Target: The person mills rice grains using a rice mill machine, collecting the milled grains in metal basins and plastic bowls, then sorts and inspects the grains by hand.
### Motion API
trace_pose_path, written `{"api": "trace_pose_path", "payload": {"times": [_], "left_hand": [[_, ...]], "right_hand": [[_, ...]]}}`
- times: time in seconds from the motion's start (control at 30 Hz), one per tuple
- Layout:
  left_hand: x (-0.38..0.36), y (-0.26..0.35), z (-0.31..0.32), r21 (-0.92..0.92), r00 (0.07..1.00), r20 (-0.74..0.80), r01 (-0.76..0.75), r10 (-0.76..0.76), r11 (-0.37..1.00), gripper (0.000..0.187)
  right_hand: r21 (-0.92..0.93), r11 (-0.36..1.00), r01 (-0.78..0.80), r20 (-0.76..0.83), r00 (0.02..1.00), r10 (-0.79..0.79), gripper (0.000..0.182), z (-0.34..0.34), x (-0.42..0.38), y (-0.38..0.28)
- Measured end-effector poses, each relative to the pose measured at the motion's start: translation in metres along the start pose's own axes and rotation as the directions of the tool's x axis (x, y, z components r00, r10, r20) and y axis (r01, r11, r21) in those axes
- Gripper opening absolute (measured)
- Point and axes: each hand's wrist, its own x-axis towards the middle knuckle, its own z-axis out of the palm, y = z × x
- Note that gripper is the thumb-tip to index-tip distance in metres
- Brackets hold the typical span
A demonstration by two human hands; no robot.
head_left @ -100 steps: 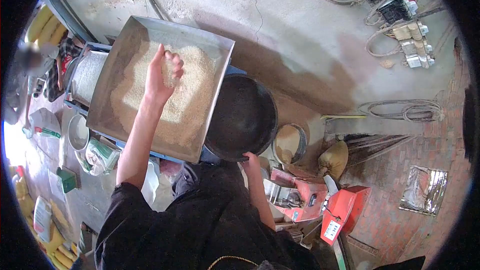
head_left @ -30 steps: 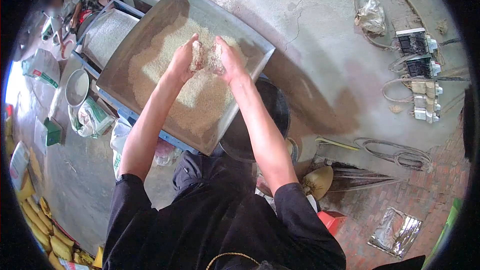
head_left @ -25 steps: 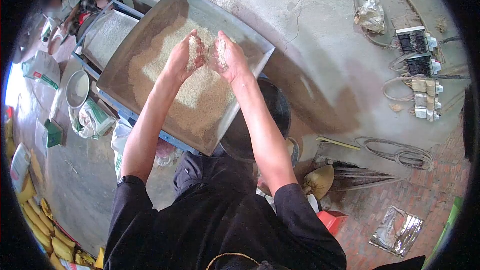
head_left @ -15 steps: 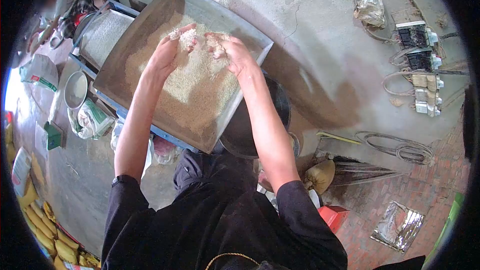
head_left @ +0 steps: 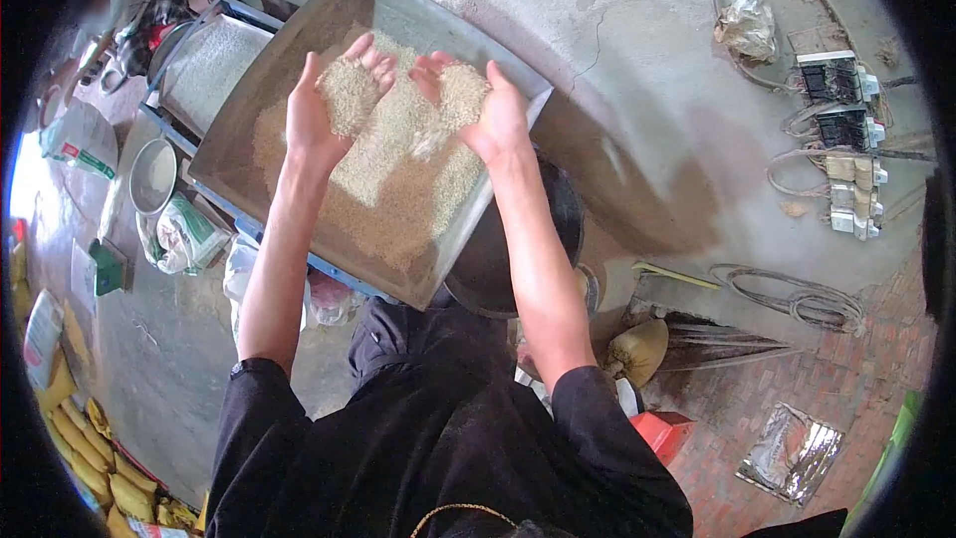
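Heaped in my left hand (head_left: 317, 118) is a mound of pale rice (head_left: 351, 98); the palm faces up, fingers slightly curled. My right hand (head_left: 498, 122), also palm up and cupped, carries another mound of rice (head_left: 462, 98). Both hands are over a wide metal hopper tray (head_left: 239, 130) with raised sides. Between and below them, loose pale rice (head_left: 383, 164) lies over browner grain (head_left: 393, 229) in the tray. Some grains appear to spill from the inner edge of my right hand. The fingertips point away from me, towards the tray's far side.
Left of the tray is a blue-framed sieve bed (head_left: 214, 70) with whitish grain. A metal bowl (head_left: 152, 176) and a bag (head_left: 184, 234) are farther left. A dark round tub (head_left: 518, 239) stands under my right forearm. Electrical switches (head_left: 836, 125) line the wall; sacks (head_left: 90, 443) lie at lower left.
Both hands have turned palm up and opened out from their tilted, inward-facing pose, so the rice mounds now show fully. My left hand has shifted slightly left, and my right hand slightly right.
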Motion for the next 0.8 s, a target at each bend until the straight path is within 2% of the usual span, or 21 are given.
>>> {"api": "trace_pose_path", "payload": {"times": [0.07,0.1,0.17,0.2,0.23,0.27,0.3,0.33,0.37,0.4,0.43,0.47,0.5,0.53,0.57,0.6,0.63,0.67,0.7,0.73,0.8], "left_hand": [[-0.005,-0.006,0.038,-0.031,0.985,-0.061,-0.161,0.159,0.986,0.072],[-0.006,-0.004,0.034,0.004,0.985,0.068,-0.157,0.156,0.988,0.076],[-0.006,0.002,0.030,0.060,0.994,0.028,-0.105,0.103,0.993,0.074],[-0.006,0.005,0.028,0.112,0.999,-0.014,-0.048,0.050,0.993,0.072],[-0.005,0.010,0.020,0.114,0.999,-0.016,-0.046,0.048,0.992,0.072],[-0.002,0.017,0.006,0.706,0.986,-0.158,0.144,-0.044,0.693,0.070],[0.002,0.022,-0.007,0.946,0.948,-0.318,0.319,-0.024,0.066,0.068],[0.005,0.022,-0.020,0.857,0.919,-0.386,0.387,0.074,-0.339,0.062],[0.008,0.019,-0.041,0.607,0.892,-0.410,0.423,0.192,-0.673,0.056],[0.015,0.022,-0.109,0.584,0.897,-0.417,0.387,0.145,-0.714,0.061],[0.022,0.030,-0.162,0.561,0.901,-0.422,0.348,0.101,-0.752,0.066],[0.020,0.025,-0.144,0.559,0.902,-0.419,0.347,0.104,-0.753,0.066],[0.015,0.014,-0.111,0.595,0.885,-0.437,0.417,0.160,-0.687,0.071],[0.012,0.007,-0.094,0.626,0.863,-0.458,0.484,0.214,-0.611,0.076],[0.016,0.000,-0.109,0.672,0.807,-0.518,0.589,0.284,-0.449,0.086],[0.016,-0.005,-0.103,0.673,0.808,-0.514,0.587,0.287,-0.449,0.086],[0.016,-0.016,-0.094,0.699,0.789,-0.552,0.615,0.271,-0.364,0.087],[0.016,-0.020,-0.087,0.717,0.768,-0.589,0.640,0.251,-0.277,0.089],[0.018,-0.019,-0.083,0.777,0.776,-0.617,0.627,0.130,-0.049,0.090],[0.017,-0.019,-0.080,0.776,0.774,-0.619,0.629,0.132,-0.051,0.090],[0.019,-0.022,-0.062,0.634,0.719,-0.684,0.669,-0.123,0.389,0.083]], "right_hand": [[0.183,0.979,0.090,0.154,0.981,-0.119,0.050,0.001,-0.005,-0.002],[0.185,0.979,0.090,0.154,0.981,-0.119,0.050,-0.002,-0.006,-0.005],[0.106,0.991,0.084,0.207,0.973,-0.104,0.037,-0.008,-0.009,-0.011],[0.109,0.990,0.084,0.204,0.973,-0.105,0.037,-0.012,-0.009,-0.011],[-0.294,0.938,0.183,0.119,0.981,-0.154,0.034,-0.018,-0.006,-0.011],[-0.651,0.728,0.213,0.057,0.971,-0.233,0.033,-0.026,-0.002,-0.009],[-0.866,0.453,0.210,0.073,0.951,-0.301,0.034,-0.048,0.011,-0.006],[-0.978,0.124,0.167,0.113,0.928,-0.356,0.036,-0.071,0.026,-0.004],[-0.994,-0.110,0.022,0.055,0.948,-0.312,0.038,-0.078,0.034,-0.002],[-0.932,-0.344,-0.112,-0.011,0.959,-0.283,0.043,-0.081,0.039,0.001],[-0.933,-0.343,-0.104,-0.003,0.959,-0.283,0.043,-0.086,0.044,0.008],[-0.881,-0.404,-0.247,-0.112,0.937,-0.330,0.046,-0.091,0.049,0.018],[-0.803,-0.453,-0.386,-0.216,0.898,-0.383,0.050,-0.092,0.053,0.025],[-0.803,-0.455,-0.385,-0.213,0.899,-0.383,0.050,-0.088,0.054,0.031],[-0.891,-0.287,-0.352,-0.293,0.928,-0.228,0.055,-0.085,0.055,0.037],[-0.937,-0.102,-0.335,-0.331,0.942,-0.058,0.060,-0.079,0.055,0.041],[-0.939,-0.103,-0.329,-0.325,0.944,-0.060,0.060,-0.072,0.051,0.045],[-0.915,0.103,-0.390,-0.394,0.919,-0.015,0.067,-0.066,0.045,0.052],[-0.844,0.302,-0.443,-0.451,0.891,0.047,0.073,-0.064,0.042,0.054],[-0.844,0.304,-0.442,-0.449,0.892,0.049,0.073,-0.066,0.044,0.055],[-0.741,0.459,-0.490,-0.462,0.868,0.181,0.078,-0.072,0.048,0.052]]}}
